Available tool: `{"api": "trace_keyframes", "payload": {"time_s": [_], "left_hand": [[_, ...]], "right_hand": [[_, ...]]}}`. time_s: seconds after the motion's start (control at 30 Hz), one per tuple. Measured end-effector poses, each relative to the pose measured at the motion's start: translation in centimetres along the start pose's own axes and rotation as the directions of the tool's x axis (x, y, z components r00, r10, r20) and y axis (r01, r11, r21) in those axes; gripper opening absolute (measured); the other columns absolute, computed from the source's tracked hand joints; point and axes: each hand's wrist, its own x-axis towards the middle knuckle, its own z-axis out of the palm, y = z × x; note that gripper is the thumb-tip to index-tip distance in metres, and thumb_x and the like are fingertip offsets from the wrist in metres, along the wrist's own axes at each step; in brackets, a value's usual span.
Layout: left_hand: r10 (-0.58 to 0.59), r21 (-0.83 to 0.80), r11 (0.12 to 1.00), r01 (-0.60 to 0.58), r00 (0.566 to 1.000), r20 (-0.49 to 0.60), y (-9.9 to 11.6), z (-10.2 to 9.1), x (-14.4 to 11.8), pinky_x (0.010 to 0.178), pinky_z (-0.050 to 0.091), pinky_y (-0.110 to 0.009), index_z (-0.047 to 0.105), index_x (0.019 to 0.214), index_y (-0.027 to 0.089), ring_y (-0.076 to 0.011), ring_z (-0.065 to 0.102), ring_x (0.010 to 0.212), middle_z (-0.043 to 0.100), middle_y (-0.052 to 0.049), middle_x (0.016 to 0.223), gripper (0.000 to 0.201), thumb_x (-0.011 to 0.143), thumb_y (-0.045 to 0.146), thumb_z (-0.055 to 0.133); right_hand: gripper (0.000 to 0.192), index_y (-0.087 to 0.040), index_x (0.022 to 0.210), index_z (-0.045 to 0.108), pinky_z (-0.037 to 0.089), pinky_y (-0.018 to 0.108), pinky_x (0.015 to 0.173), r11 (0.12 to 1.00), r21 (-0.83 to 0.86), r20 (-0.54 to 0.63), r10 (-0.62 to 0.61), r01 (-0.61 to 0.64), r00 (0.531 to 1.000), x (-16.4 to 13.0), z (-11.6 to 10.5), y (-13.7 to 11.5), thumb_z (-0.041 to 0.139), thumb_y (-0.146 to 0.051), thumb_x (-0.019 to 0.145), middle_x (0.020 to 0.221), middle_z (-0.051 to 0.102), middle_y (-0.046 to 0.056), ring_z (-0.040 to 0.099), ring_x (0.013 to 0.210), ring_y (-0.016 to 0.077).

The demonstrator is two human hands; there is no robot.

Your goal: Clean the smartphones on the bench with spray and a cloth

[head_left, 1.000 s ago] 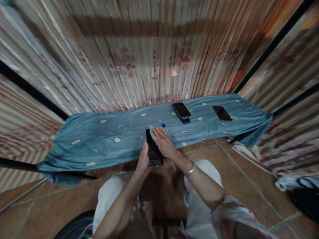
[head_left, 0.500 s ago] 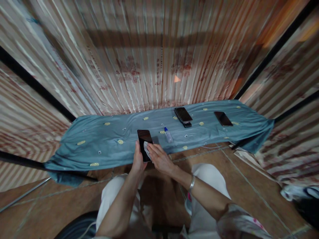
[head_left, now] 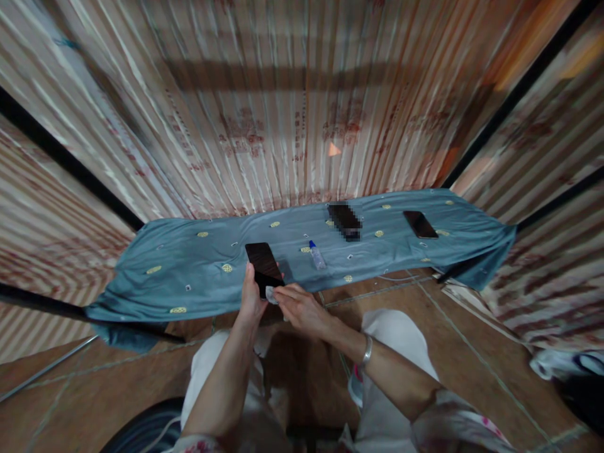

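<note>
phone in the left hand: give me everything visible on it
The phone is a slim black slab with a dark, glossy screen that is off and reflects a little light. It is tilted, top end angled up and to the left, held above the near edge of the blue-grey cloth. The left hand clasps its lower end from the left side. The right hand presses a small white wipe against its lower right corner. Buttons and ports are too small to make out.

Before you: blue-grey patterned cloth (head_left: 189, 277), small blue-capped bottle (head_left: 317, 255), dark phone (head_left: 420, 224) at far right, corrugated metal wall (head_left: 264, 107) behind
</note>
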Motion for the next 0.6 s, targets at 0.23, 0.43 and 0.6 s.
{"api": "trace_keyframes", "payload": {"time_s": [0.23, 0.43, 0.6], "left_hand": [[-0.017, -0.026, 1.0, 0.015, 0.998, -0.066, 0.9, 0.7, -0.6, 0.09, 0.048, -0.038, 0.055, 0.125, 0.014, -0.0221, 0.067, 0.089, 0.071, -0.009, 0.1, 0.05, 0.086, 0.046, 0.048], [-0.177, 0.015, 0.984, 0.176, 0.984, 0.035, 0.3, 1.6, -1.5, 0.093, 0.048, -0.04, 0.057, 0.121, 0.012, -0.0242, 0.067, 0.092, 0.072, -0.01, 0.095, 0.049, 0.087, 0.045, 0.048], [-0.016, 0.115, 0.993, 0.008, 0.997, 0.074, -0.3, 2.1, -1.6, 0.096, 0.045, -0.037, 0.058, 0.119, 0.016, -0.0223, 0.063, 0.103, 0.07, -0.007, 0.106, 0.046, 0.082, 0.043, 0.058]], "right_hand": [[0.022, -0.022, 0.094, 0.069, 0.046, 0.03, 0.083, 0.843, 0.404, -0.118, 0.433, -0.355, 0.894, 0.6, -1.4, 3.0, 0.049, -0.026, 0.086, 0.094, 0.068, 0.003, 0.061, 0.092, 0.017], [0.032, -0.017, 0.065, 0.064, 0.041, 0.023, 0.054, 0.06, 0.918, 0.23, 0.725, -0.392, 0.65, 1.4, -0.4, 4.5, 0.071, -0.048, 0.065, 0.058, 0.059, -0.002, 0.052, 0.054, 0.0102], [0.03, -0.016, 0.067, 0.065, 0.041, 0.02, 0.054, -0.151, 0.918, 0.364, 0.689, -0.367, 0.627, 1.7, -1.2, 3.4, 0.081, -0.037, 0.054, 0.058, 0.059, -0.004, 0.052, 0.053, 0.0076]]}}
